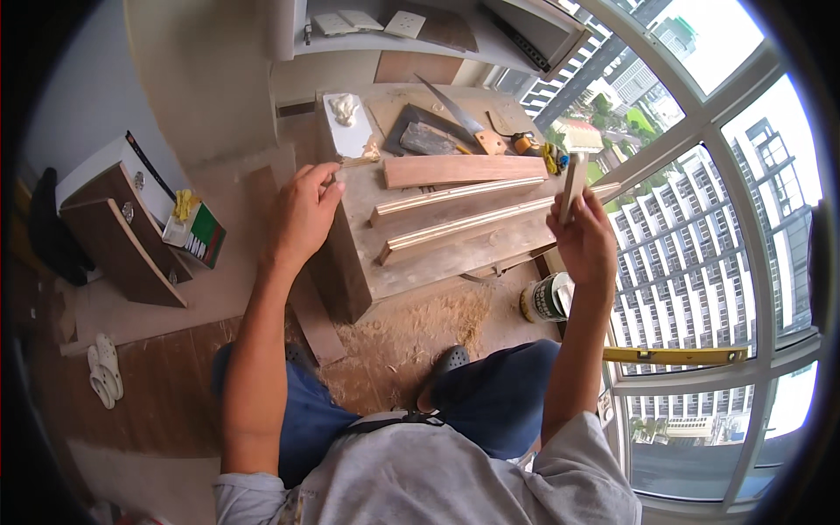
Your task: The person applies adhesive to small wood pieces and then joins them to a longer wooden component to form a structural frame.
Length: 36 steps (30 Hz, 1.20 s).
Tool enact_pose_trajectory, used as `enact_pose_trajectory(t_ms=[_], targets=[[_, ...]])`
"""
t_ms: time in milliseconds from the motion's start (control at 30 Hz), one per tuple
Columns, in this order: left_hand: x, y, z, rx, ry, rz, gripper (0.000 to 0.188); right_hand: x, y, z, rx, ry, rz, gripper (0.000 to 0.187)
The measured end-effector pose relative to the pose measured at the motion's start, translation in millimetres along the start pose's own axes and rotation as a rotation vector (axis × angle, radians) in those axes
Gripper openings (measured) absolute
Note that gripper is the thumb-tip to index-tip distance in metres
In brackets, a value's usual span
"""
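My right hand (584, 238) is closed around the pale handle of a flat brush (573, 185), held upright with its wide cream head on top, by the table's right side. My left hand (306, 208) is at the table's left edge, fingers loosely curled and thumb apart, with nothing visible in it. Just beyond it lies a white board (346, 131) with a lump of white paste on top. Two narrow plywood strips (464, 199) (472, 229) lie side by side on the wooden worktable (420, 278). Behind them rests a wider reddish wooden board (464, 171).
A handsaw (455, 107), a dark tray (424, 131) and a tape measure (523, 142) sit at the table's back. Below its right end stands a tub (547, 299). Shavings (429, 332) cover the floor. A yellow level (674, 355) is by the windows; drawer parts (122, 236) stand left.
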<state>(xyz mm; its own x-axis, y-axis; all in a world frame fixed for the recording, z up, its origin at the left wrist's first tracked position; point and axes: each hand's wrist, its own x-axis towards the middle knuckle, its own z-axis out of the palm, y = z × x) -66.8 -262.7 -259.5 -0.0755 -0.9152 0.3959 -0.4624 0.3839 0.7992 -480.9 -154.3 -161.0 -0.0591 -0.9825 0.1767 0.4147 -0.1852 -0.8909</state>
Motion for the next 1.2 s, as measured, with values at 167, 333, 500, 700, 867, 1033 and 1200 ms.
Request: enact_pose_trajectory(t_ms=[167,333,500,700,867,1033,1200], targets=[[19.0,19.9,25.9,-0.121,-0.094,0.066,0.037,-49.4,14.0,-40.4,0.095,0.273,-0.020,0.025],[92.1,52.4,92.2,0.225,-0.427,0.325,0.052,-66.4,24.4,-62.2,0.174,0.310,-0.008,0.026],[129.8,78.6,138.7,0.609,-0.851,0.231,0.063,-73.4,19.8,-72.6,0.218,0.325,-0.080,0.025],[145.5,72.2,159.3,0.701,-0.800,0.273,0.055,-87.5,10.8,-83.8,0.209,0.338,-0.125,0.029],[165.1,103.4,120.6,0.441,-0.786,0.132,0.061,-99.0,7.0,-102.1,0.256,0.297,-0.167,0.030],[109.5,152.0,81.7,0.222,-0.738,0.103,0.070,-103.2,7.3,-105.1,0.206,0.276,-0.166,0.033],[56.9,147.8,74.5,0.312,-0.692,0.215,0.073,-103.0,11.3,-91.4,0.231,0.236,-0.149,0.034]])
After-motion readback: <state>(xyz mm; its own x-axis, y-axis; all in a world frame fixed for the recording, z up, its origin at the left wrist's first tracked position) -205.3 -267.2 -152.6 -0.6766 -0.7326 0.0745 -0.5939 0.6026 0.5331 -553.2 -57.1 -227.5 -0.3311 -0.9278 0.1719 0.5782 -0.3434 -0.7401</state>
